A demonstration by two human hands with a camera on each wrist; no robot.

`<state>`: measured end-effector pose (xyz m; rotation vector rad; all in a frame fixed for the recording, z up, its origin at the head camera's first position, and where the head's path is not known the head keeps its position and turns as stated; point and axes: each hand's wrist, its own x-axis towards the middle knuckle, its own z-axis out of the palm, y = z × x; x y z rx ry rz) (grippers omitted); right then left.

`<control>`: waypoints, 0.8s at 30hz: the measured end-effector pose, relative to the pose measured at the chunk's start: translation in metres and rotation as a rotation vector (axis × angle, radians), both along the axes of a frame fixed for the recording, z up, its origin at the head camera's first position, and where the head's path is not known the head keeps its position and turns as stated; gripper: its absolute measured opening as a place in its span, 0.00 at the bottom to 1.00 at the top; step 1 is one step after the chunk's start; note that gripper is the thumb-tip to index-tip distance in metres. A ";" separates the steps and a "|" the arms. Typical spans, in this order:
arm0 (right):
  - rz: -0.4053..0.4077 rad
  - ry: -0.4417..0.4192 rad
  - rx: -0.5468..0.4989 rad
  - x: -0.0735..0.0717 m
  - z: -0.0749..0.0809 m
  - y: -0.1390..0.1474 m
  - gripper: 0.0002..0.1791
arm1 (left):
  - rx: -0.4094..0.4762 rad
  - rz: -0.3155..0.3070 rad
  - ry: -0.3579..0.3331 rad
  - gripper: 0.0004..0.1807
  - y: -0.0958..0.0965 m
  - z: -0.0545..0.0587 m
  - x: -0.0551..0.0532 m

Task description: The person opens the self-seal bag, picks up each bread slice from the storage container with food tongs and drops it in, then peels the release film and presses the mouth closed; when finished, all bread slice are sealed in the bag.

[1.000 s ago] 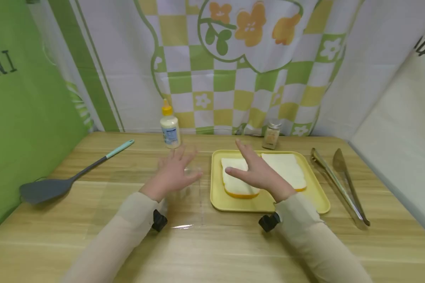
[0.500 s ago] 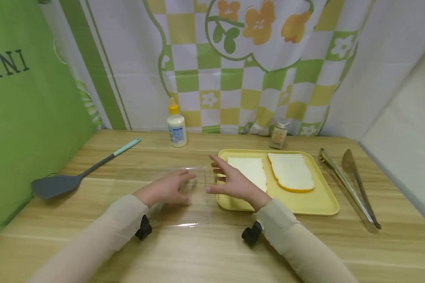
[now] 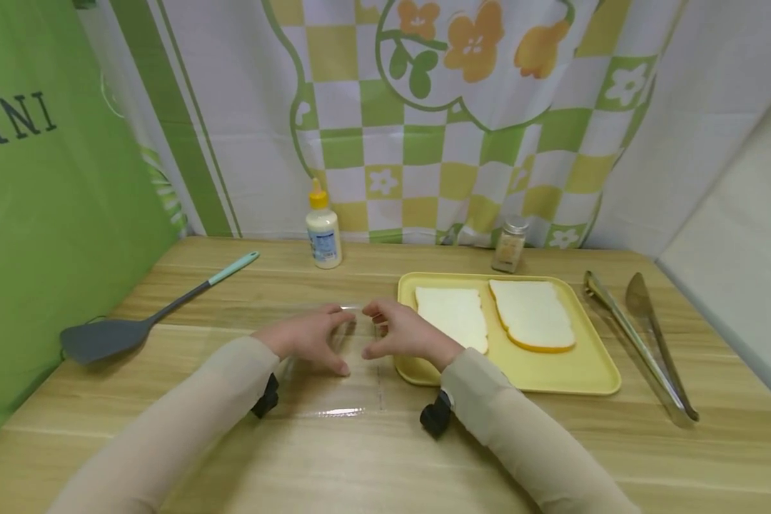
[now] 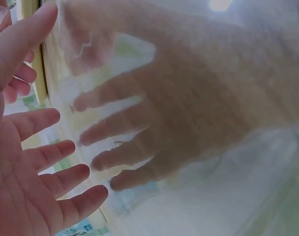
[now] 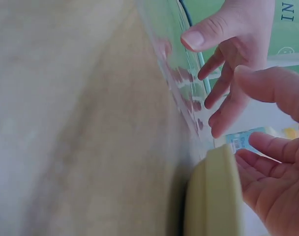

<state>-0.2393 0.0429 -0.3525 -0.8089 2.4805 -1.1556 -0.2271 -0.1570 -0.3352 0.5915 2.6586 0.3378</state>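
Observation:
A clear, flat, shiny plastic board lies on the wooden table; its edges are hard to make out. Over it hovers my left hand, thumb and fingers spread, holding nothing; the left wrist view shows its palm and a reflection in the glossy surface. My right hand faces it near the board's right edge, fingers loosely bent, nothing held. Beside the right hand is a yellow tray bearing a left bread slice and a right bread slice. I cannot tell whether any fingertip touches the board.
A grey turner with a mint handle lies at left. Behind stand a yellow-capped squeeze bottle and a small seasoning jar. Metal tongs lie right of the tray. A patterned curtain hangs along the back.
Both hands have come down and drawn closer together over the clear board. My right hand has moved left, off the bread slices. The view has shifted slightly.

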 end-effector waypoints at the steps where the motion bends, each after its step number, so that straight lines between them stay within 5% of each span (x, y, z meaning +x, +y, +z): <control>1: 0.003 0.010 0.014 -0.001 -0.001 -0.001 0.36 | 0.003 -0.007 -0.004 0.51 0.000 0.000 0.000; 24: 0.048 0.075 0.212 -0.010 -0.005 -0.012 0.35 | 0.126 -0.153 0.031 0.47 -0.025 -0.019 -0.006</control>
